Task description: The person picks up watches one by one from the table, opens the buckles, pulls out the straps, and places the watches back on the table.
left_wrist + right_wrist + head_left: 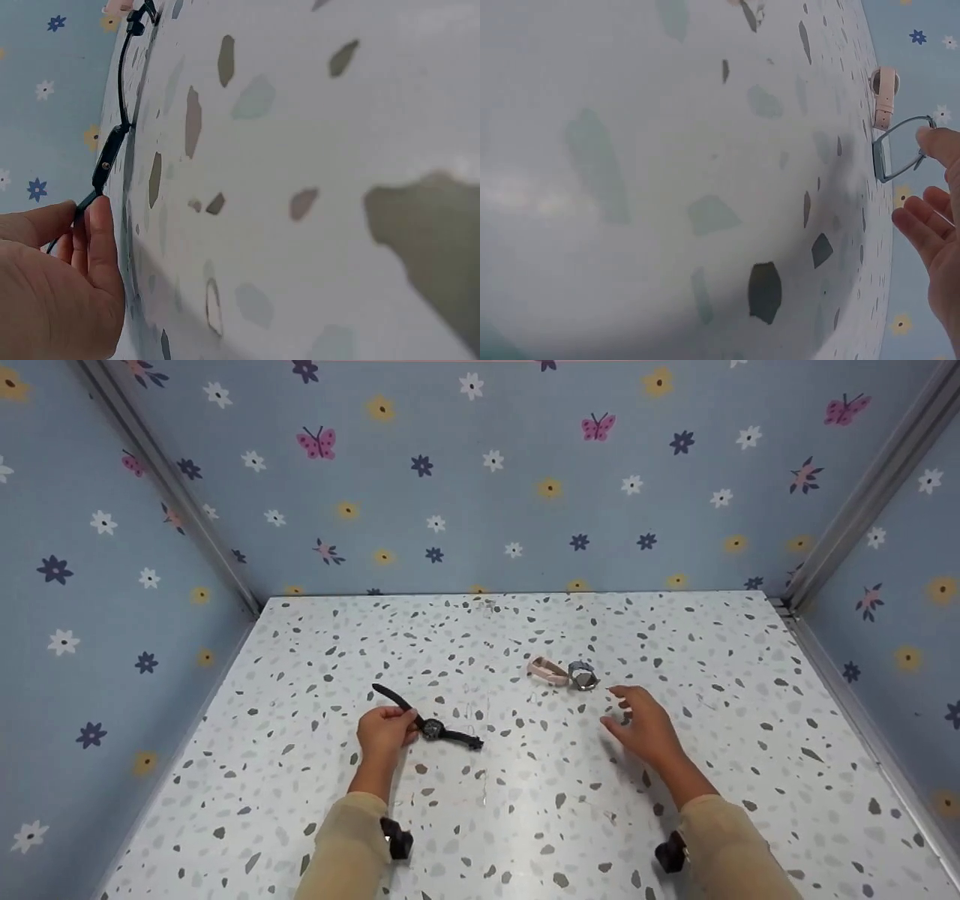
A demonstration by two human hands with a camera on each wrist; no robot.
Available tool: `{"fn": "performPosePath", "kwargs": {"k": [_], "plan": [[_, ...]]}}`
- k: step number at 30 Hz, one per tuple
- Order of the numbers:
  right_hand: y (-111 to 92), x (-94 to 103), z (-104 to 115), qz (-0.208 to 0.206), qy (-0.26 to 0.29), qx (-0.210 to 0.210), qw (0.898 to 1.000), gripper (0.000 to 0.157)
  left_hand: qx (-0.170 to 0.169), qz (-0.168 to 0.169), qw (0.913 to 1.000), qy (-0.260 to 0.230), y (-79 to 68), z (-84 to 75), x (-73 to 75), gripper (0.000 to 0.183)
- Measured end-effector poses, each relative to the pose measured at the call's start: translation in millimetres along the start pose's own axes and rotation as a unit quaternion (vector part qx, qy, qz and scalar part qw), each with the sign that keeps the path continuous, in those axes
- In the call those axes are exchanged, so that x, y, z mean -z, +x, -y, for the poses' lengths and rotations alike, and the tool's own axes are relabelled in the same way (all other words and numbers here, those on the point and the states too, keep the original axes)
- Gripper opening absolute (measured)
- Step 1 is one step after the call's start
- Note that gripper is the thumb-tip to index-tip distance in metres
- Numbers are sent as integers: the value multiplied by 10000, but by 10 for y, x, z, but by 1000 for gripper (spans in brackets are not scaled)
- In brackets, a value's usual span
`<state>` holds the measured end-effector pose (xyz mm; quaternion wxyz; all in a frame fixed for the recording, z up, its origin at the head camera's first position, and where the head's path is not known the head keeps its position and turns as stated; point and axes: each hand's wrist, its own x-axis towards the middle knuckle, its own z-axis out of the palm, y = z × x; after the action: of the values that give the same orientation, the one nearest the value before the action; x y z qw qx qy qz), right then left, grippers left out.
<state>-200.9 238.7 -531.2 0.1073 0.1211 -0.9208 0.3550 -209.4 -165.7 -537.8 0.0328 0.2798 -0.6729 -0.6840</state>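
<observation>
Between thumb and fingers, my left hand (384, 731) pinches the strap of a black wristwatch (433, 729) beside its dial. The strap stretches out unbuckled to both sides, and the left wrist view shows the watch (110, 156) edge-on. My right hand (649, 727) holds nothing; its fingers are spread and loosely bent. Just left of its fingertips stands a grey-blue watch (581, 676) with its strap in a loop. Against that watch lies a pink-strapped watch (547, 671). In the right wrist view the thumb overlaps the strap of the grey-blue watch (880, 160).
All the watches are on a white speckled tabletop (525, 810). Blue panels (495, 502) with flowers and butterflies enclose it at the back and both sides. Metal posts (172, 487) stand at the back corners. Each sleeved forearm carries a small black device (397, 840).
</observation>
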Motion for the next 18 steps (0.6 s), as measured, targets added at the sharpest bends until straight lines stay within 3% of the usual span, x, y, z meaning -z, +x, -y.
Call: {"fn": "performPosePath", "kwargs": {"k": [3,9,12,15,18], "plan": [[60,-20,1,-40,20,-116,9999,48,29,-136,9987,489,16,14,23,18],[204,-77,1,-114,34,-375,9992,47,113,-479,9938,996,55,27,44,16],[254,-104,-15,-178,64,-555,9983,46,103,-453,9916,1210,50,29,52,16],[278,-129,-26,-258,138,-741,9968,46,-221,-296,9877,1521,16,39,60,17],[291,-155,-13,-283,182,-919,9952,46,-805,-164,9747,2078,-29,43,41,17]]}}
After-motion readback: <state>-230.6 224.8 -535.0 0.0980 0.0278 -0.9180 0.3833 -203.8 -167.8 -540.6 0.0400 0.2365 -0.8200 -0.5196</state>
